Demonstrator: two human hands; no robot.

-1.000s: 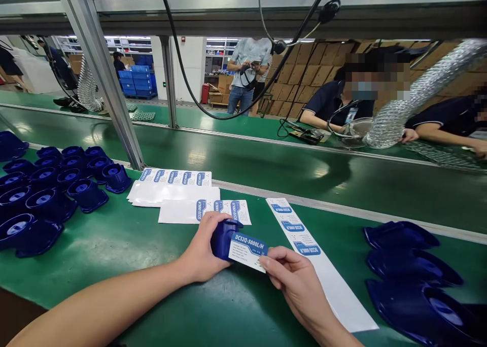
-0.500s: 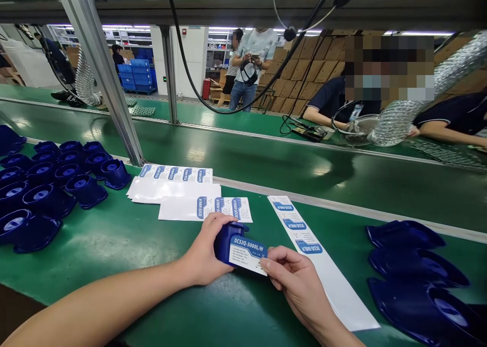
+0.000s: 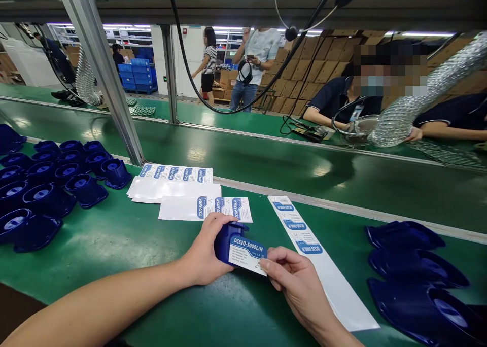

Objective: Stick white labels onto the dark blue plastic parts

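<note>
A big green table (image 3: 125,245) fills the near part of the view, and a long green belt (image 3: 266,159) runs across behind it. On the left of the table sits a crowd of dark blue plastic parts (image 3: 49,184), round ends up. On the right lie a few more dark blue parts (image 3: 414,271), stacked flat. A long white strip of labels (image 3: 323,266) lies slanted, running away from the person toward the belt. Near the belt lie white label sheets (image 3: 178,189) in a loose pile.

In the middle the left hand (image 3: 205,253) wraps its fingers around a small blue part (image 3: 227,240). The part lies on its side just above the table, its long side running left to right and its open end pointing toward the right hand. The right hand (image 3: 297,281) pinches a white and blue sticker (image 3: 246,254) with thumb and first finger. The sticker touches the side of the part, and its words read left to right
</note>
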